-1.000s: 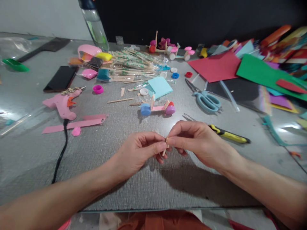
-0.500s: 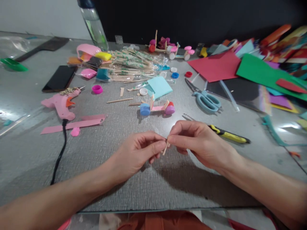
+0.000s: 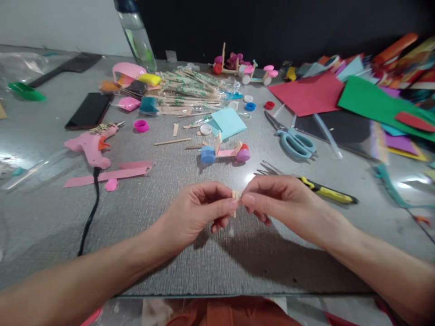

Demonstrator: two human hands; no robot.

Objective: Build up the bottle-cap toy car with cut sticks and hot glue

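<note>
Left hand [image 3: 197, 213] and right hand [image 3: 282, 203] pinch wooden stick [image 3: 235, 197].

- The left hand [image 3: 200, 213] and right hand [image 3: 282, 201] are meeting at the centre of the frame, pinching a small wooden stick piece [image 3: 235, 195] between them above the table [image 3: 176, 253].
- A small stick-and-cap cart [image 3: 224, 153] is sitting just above the hands.
- A glue gun [image 3: 91, 144] is lying at centre left, a phone [image 3: 89, 111] above it.
- Scissors [image 3: 291, 138] are lying right of the cart, a utility knife [image 3: 326, 192] below them.
- Paper sheets [image 3: 367, 99] are spreading over the upper right.
- A bottle [image 3: 136, 34] is standing at the top, left of centre.
</note>
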